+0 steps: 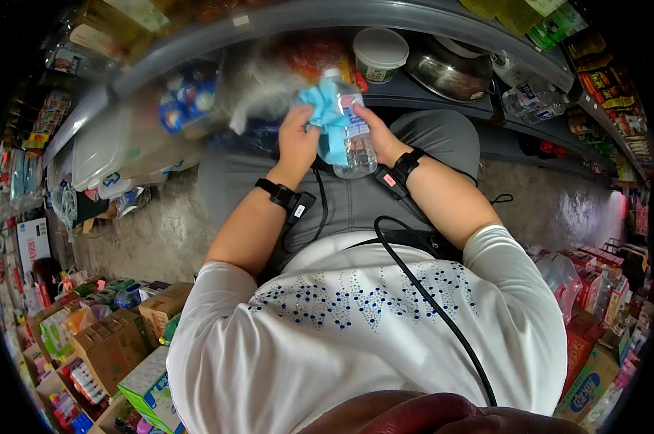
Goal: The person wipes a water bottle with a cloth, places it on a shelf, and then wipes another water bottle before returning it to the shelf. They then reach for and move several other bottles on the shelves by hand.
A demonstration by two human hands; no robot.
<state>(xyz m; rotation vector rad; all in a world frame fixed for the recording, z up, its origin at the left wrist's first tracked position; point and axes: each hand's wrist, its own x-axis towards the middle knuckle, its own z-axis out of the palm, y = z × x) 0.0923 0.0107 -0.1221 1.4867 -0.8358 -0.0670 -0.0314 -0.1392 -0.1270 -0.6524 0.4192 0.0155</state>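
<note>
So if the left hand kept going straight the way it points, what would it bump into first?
Probably the blurry red packets on the shelf ahead, though depth is unclear. The left hand holds a blue cloth against the water bottle.

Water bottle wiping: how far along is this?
Done: nothing clearly finished. In hand: the right hand holds the water bottle while the left hand presses a blue cloth to it. Left: possibly the bottles lying on the shelf.
</note>
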